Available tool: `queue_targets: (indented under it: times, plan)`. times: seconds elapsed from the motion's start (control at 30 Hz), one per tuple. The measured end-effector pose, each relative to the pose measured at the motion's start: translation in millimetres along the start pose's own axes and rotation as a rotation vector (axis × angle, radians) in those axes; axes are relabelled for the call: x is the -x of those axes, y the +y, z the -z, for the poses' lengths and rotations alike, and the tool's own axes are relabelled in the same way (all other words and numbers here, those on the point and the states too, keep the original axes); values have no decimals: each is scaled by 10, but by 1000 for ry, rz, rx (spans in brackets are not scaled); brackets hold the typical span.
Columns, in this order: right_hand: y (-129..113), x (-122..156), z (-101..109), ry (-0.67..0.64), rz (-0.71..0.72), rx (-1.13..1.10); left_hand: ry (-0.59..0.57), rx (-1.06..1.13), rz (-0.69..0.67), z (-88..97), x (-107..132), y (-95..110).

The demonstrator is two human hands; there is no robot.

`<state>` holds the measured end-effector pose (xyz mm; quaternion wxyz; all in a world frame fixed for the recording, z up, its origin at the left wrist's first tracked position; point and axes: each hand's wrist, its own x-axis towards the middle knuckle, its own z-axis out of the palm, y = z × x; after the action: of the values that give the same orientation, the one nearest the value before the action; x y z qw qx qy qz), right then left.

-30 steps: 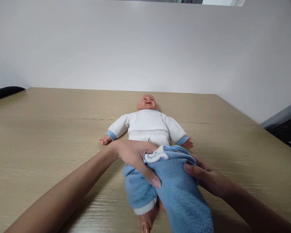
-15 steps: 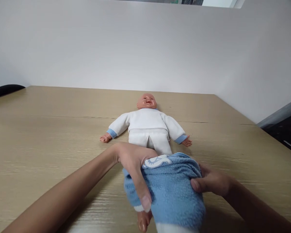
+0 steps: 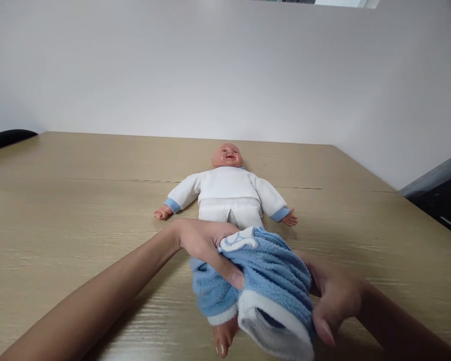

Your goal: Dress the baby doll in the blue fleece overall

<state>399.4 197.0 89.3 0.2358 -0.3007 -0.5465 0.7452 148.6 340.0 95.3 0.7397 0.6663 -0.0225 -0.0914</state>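
Note:
A baby doll point(image 3: 229, 185) in a white top with blue cuffs lies on its back, head away from me. Blue terry trousers point(image 3: 270, 265) with white hems are bunched over its lower legs. One doll foot point(image 3: 225, 336) pokes out of the left trouser leg; the right leg's hem point(image 3: 274, 316) gapes toward me with no foot showing in it. My left hand point(image 3: 210, 245) grips the trousers near the waist, thumb pressed on the cloth and fingers hidden. At the right side my right hand point(image 3: 332, 291) has its thumb off the cloth; its other fingers are hidden behind the trousers.
The doll lies on a light wood table point(image 3: 97, 200) with a seam running across it. A pale wall point(image 3: 210, 70) rises behind. Dark objects stand beyond the table at the left point(image 3: 11, 138) and right edges.
The right trouser leg has been drawn up and bunched, so its hem opening now faces me. My right thumb has come off the cloth and moved down. My left thumb has shifted up and right.

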Motion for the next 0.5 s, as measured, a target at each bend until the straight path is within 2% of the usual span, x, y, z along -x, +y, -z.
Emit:
queue_targets:
  times: [0.13, 0.27, 0.33, 0.43, 0.5]
  plan:
    - [88, 9, 29, 78, 82, -82, 21, 78, 47, -19, 14, 21]
    - [114, 17, 20, 252, 136, -76, 69, 44, 59, -11, 17, 23]
    - [74, 9, -45, 293, 142, -35, 100, 15, 52, 0, 16, 17]
    - [-22, -26, -207, 236, 123, 36, 143, -29, 56, 7, 29, 21]
    - [-66, -64, -307, 321, 117, 75, 212, -118, 71, -3, 47, 37]
